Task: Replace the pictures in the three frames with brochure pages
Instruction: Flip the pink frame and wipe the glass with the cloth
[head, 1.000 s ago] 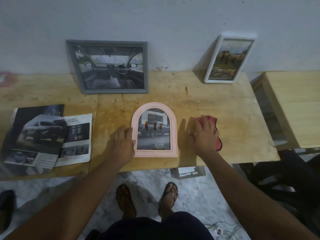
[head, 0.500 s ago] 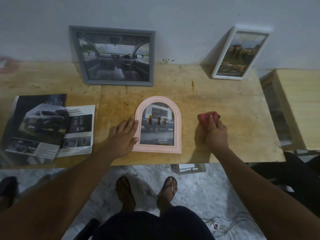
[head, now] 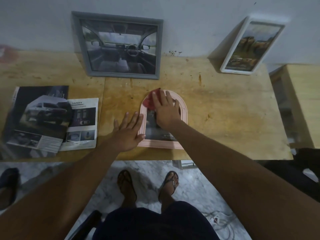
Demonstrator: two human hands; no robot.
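Wooden table (head: 225, 110), pink arched frame (head: 155, 143) under flat, straight-fingered right hand (head: 167, 112) and red cloth (head: 149, 101), flat left hand (head: 129, 131) touching its side

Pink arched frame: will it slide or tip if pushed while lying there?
Probably slides rather than tips: the pink arched frame lies flat on the table. Likely light, since the left hand braces its edge while the right hand presses a red cloth on it.

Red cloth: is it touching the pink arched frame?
Touching. The head view shows the right hand pressing the red cloth flat onto the pink arched frame, with the cloth covering its upper left rim.
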